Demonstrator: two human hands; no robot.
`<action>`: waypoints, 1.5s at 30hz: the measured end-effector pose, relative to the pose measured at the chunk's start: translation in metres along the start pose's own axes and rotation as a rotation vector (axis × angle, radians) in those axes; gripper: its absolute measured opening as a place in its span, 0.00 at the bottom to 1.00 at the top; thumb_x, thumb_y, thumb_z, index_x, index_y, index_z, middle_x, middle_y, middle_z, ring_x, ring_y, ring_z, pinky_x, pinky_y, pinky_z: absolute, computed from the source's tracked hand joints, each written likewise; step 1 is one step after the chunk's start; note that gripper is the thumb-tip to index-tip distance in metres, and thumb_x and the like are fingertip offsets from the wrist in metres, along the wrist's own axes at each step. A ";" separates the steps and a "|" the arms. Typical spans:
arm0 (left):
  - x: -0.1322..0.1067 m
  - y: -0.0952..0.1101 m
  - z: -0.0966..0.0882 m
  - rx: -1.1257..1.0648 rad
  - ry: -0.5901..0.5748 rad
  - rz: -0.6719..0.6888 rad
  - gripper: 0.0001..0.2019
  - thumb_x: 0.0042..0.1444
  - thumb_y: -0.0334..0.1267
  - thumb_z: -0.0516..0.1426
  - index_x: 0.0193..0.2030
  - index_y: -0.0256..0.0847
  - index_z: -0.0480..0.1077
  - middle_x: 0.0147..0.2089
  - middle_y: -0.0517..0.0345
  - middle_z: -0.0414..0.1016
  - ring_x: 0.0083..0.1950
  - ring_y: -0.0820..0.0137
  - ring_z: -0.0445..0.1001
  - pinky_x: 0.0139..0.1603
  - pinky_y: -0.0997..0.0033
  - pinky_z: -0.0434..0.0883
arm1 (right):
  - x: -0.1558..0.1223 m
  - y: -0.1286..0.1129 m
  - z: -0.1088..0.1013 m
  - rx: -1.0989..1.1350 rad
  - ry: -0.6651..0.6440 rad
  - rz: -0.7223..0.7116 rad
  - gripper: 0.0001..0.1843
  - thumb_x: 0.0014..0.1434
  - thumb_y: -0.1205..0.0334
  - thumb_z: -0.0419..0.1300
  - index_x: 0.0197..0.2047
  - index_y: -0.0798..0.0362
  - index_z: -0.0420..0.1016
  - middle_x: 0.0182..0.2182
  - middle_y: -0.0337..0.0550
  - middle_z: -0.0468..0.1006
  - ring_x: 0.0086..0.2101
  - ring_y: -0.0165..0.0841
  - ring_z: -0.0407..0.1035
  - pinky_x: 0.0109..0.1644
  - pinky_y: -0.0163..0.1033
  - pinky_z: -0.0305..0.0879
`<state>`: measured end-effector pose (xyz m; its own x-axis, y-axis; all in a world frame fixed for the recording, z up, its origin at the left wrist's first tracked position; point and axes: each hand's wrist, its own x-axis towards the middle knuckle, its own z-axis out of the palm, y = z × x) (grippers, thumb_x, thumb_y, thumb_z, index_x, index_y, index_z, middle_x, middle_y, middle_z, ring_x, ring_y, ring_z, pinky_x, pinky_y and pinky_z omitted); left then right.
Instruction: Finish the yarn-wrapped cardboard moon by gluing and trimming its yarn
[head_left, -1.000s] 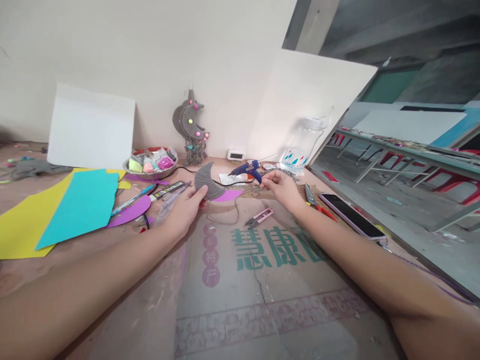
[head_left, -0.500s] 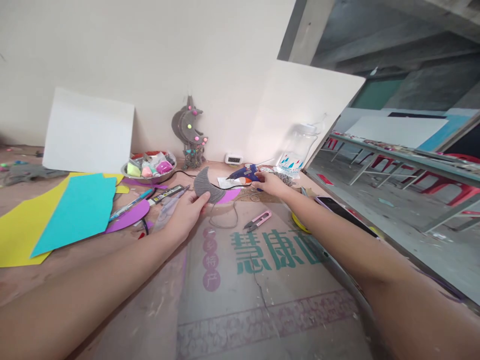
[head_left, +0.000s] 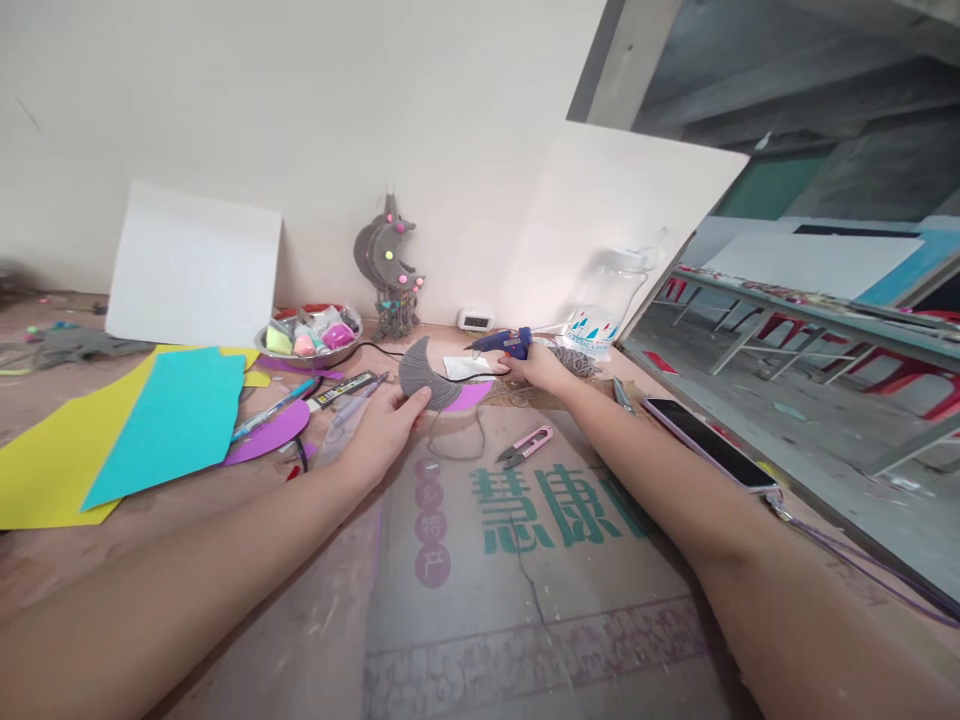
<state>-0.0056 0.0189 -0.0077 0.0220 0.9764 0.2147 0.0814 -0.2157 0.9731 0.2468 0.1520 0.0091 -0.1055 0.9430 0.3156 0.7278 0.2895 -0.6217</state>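
My left hand (head_left: 394,420) pinches the lower left edge of a crescent moon wrapped in grey yarn (head_left: 426,375). A loose strand of yarn (head_left: 480,440) curls from it onto the plastic sheet (head_left: 465,620). Farther right, my right hand (head_left: 541,368) is closed round the handle of a blue hot glue gun (head_left: 510,342), whose nozzle points left. Beneath the gun lies a white paper piece (head_left: 465,367). Pink-handled thread snips (head_left: 526,447) rest on the sheet between my forearms. A purple paper piece (head_left: 471,395) shows behind the moon.
A decorated grey moon hanging (head_left: 390,262) stands against the wall. To the left are a metal bowl of coloured clay (head_left: 311,340), blue paper (head_left: 165,420) and a white board (head_left: 196,268). A plastic jug (head_left: 606,300), a yarn bundle (head_left: 574,360) and a phone (head_left: 709,440) are at right.
The glue gun has shifted slightly in my right hand, lifting a little off the white paper with less orange showing. My left hand keeps hold of the moon. The view has turned slightly.
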 end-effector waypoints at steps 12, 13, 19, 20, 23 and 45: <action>0.002 0.001 -0.002 -0.215 0.089 -0.151 0.13 0.49 0.47 0.56 0.24 0.41 0.63 0.22 0.65 0.64 0.23 0.75 0.60 0.26 0.73 0.58 | -0.094 -0.055 -0.023 0.432 -0.037 -0.068 0.12 0.50 0.54 0.61 0.35 0.54 0.71 0.30 0.43 0.76 0.26 0.31 0.69 0.32 0.37 0.66; 0.001 0.001 -0.002 -0.209 0.086 -0.154 0.13 0.49 0.47 0.57 0.23 0.41 0.62 0.22 0.65 0.64 0.23 0.75 0.60 0.26 0.73 0.57 | -0.102 -0.057 -0.023 0.393 -0.035 -0.059 0.13 0.50 0.53 0.61 0.32 0.54 0.72 0.27 0.43 0.76 0.27 0.32 0.69 0.33 0.38 0.66; 0.000 0.002 -0.001 -0.210 0.063 -0.180 0.12 0.48 0.46 0.58 0.25 0.40 0.64 0.23 0.64 0.65 0.23 0.75 0.61 0.26 0.74 0.58 | -0.126 -0.058 -0.012 0.236 -0.146 0.000 0.13 0.51 0.50 0.60 0.30 0.51 0.74 0.28 0.43 0.78 0.28 0.36 0.71 0.33 0.42 0.69; 0.000 0.002 0.000 -0.200 0.063 -0.178 0.11 0.48 0.45 0.58 0.25 0.40 0.64 0.23 0.64 0.65 0.23 0.75 0.61 0.26 0.74 0.58 | -0.127 -0.059 -0.010 0.255 -0.196 -0.012 0.13 0.52 0.50 0.59 0.33 0.51 0.74 0.31 0.42 0.79 0.30 0.36 0.72 0.33 0.41 0.69; 0.000 0.001 -0.001 -0.164 0.056 -0.159 0.11 0.49 0.44 0.57 0.25 0.40 0.63 0.22 0.64 0.65 0.23 0.75 0.61 0.26 0.74 0.59 | -0.127 -0.059 -0.008 0.230 -0.241 -0.034 0.14 0.53 0.48 0.58 0.36 0.50 0.73 0.34 0.41 0.78 0.33 0.36 0.73 0.35 0.40 0.70; 0.001 0.002 0.000 -0.050 0.025 -0.101 0.12 0.50 0.44 0.56 0.23 0.39 0.64 0.22 0.62 0.66 0.23 0.75 0.62 0.25 0.74 0.60 | -0.128 -0.053 -0.014 0.119 -0.100 -0.119 0.16 0.48 0.48 0.62 0.33 0.51 0.67 0.26 0.39 0.74 0.28 0.35 0.70 0.32 0.40 0.66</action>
<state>-0.0056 0.0190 -0.0056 -0.0089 0.9932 0.1163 0.0316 -0.1160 0.9927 0.2313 0.0134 0.0113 -0.2574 0.9109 0.3226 0.6218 0.4117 -0.6663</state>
